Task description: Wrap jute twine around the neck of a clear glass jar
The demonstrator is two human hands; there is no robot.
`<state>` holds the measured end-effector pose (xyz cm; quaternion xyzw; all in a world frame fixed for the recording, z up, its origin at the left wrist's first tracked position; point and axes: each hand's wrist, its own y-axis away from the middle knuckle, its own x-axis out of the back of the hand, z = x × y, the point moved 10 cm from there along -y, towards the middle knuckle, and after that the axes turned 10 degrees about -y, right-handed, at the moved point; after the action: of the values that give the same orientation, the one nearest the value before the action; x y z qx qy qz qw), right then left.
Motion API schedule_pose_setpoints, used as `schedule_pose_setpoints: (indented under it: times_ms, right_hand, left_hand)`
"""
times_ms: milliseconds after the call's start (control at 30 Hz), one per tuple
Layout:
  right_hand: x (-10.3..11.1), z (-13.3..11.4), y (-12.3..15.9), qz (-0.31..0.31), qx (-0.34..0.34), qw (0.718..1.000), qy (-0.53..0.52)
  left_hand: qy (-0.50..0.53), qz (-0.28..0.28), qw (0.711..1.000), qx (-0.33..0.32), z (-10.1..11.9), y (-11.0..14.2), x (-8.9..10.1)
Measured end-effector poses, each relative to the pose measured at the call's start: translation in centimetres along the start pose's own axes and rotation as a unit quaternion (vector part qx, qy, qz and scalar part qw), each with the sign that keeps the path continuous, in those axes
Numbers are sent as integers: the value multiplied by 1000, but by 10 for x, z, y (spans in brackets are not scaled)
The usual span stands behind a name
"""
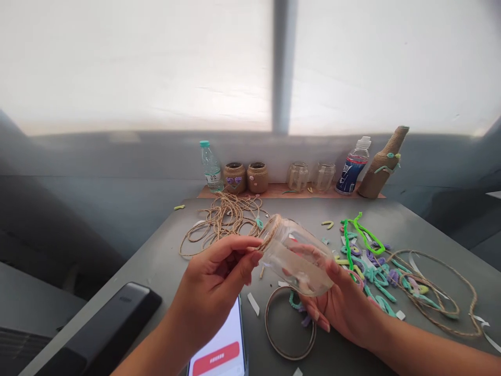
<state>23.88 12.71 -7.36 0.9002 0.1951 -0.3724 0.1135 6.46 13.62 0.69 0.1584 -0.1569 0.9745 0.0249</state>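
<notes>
A clear glass jar (289,253) is held tilted above the table, its mouth toward the upper left. My right hand (344,303) wraps round the jar's base from below and the right. At the jar's neck, a strand of jute twine (274,232) lies around the rim. The fingers of my left hand (223,282) are pinched on that twine beside the neck. From there a loose tangle of twine (230,216) spreads over the table behind. Under the jar lies a roll of tape (268,324), seen as a ring.
Several pipe-cleaner pieces (379,277) and a twine loop (473,308) lie at right. A phone (223,339) and black case (105,329) lie front left. Along the back stand twine-wrapped jars (257,177), glass jars (324,177), bottles (211,169) and a wrapped bottle (378,172).
</notes>
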Motion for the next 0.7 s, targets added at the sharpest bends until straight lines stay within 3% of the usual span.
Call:
schedule_pose_setpoints:
  times_ms: [267,567,700]
  right_hand:
    - [0,3,-1,-18,-17,999,-23]
    - [-1,4,-2,-26,-12,999,-39]
    - [0,3,-2,-21,-14,999,-37]
  left_hand:
    - [11,-22,1000,2,1,-1,-6]
    - [17,11,1000,-3,10,5,-1]
    - [17,-1,1000,4,16,10,-6]
